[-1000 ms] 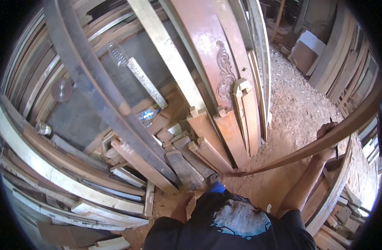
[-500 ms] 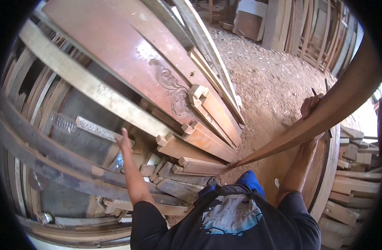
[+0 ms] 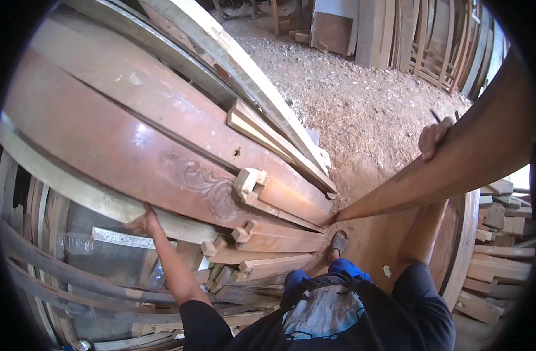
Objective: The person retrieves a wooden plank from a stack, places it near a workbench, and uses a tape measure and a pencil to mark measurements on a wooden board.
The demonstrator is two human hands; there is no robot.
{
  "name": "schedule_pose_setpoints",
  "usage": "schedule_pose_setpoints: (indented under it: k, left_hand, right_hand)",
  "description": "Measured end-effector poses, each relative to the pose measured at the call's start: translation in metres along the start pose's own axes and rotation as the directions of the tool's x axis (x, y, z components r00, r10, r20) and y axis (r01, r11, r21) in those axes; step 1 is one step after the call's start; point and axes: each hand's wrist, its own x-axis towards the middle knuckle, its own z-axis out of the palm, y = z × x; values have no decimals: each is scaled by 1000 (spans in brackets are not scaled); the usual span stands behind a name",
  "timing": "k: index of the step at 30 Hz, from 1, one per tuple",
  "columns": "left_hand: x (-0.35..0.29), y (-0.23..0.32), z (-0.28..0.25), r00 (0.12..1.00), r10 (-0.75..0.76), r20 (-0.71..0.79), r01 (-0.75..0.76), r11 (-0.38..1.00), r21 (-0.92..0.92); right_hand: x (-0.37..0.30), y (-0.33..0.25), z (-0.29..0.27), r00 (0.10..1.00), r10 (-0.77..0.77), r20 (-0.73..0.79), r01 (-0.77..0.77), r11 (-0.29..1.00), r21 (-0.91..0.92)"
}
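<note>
On the right, a long smooth brown board [image 3: 414, 172] stands tilted, its narrow-looking foot down on the floor. My right hand [image 3: 434, 139] is closed around its far edge, fingers curled over. A thin dark stick-like thing [image 3: 435, 115] pokes out by those fingers; its kind is unclear. On the left, my left hand [image 3: 143, 223] rests against the lower edge of a pale plank [image 3: 98, 193], thumb and fingers apart. Beside that plank leans a reddish-brown wooden panel [image 3: 116, 128] with carved scrollwork.
Several cut timbers with notched ends [image 3: 277, 237] fan out before my feet. Long pale beams [image 3: 233, 55] lean at the upper left. Stacked wood pieces [image 3: 496, 251] lie at right. Shavings and dust cover the floor [image 3: 344, 99]. Frames and boards [image 3: 391, 35] stand farther back.
My left hand has come from open air to the pale plank's edge. The view has shifted over the leaning panels, and my sandalled foot now shows. The right hand keeps its grip.
</note>
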Motion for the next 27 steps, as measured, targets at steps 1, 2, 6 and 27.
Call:
schedule_pose_setpoints:
  k: [1,2,6,27]
  left_hand:
    - [0,0,2,1000,3,10,-3,1000,8]
    - [-5,-2,-1,1000,0,19,0,1000,21]
    - [24,-43,31,955,253,-152,-250,967,41]
    - [36,-40,18,979,124,164,-69,949,-309]
  right_hand:
    - [-11,13,-29,1000,15,4,-15,1000,2]
    - [-29,33,-60,999,35,6,-36,988,148]
    - [-14,46,-107,998,38,51,-47,979,196]
    - [-37,78,-228,997,83,1,-82,984,161]
